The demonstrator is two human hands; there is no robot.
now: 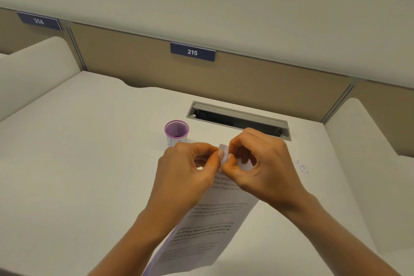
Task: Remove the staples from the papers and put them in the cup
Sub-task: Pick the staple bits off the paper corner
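A set of printed papers [208,228] hangs lifted over the white desk, its top corner raised between my hands. My left hand [186,168] pinches that corner from the left with thumb and fingers. My right hand [259,163] pinches the same corner from the right, fingers curled over it. The staple itself is too small to make out. A small purple-rimmed cup [176,132] stands on the desk just beyond my left hand, apart from it.
A grey cable slot [239,119] is cut into the desk [89,152] behind my hands. Beige partition panels with number plates 214 [39,21] and 215 [192,52] close the back. White side dividers rise left and right. Faint pen marks [302,168] sit right of my hand.
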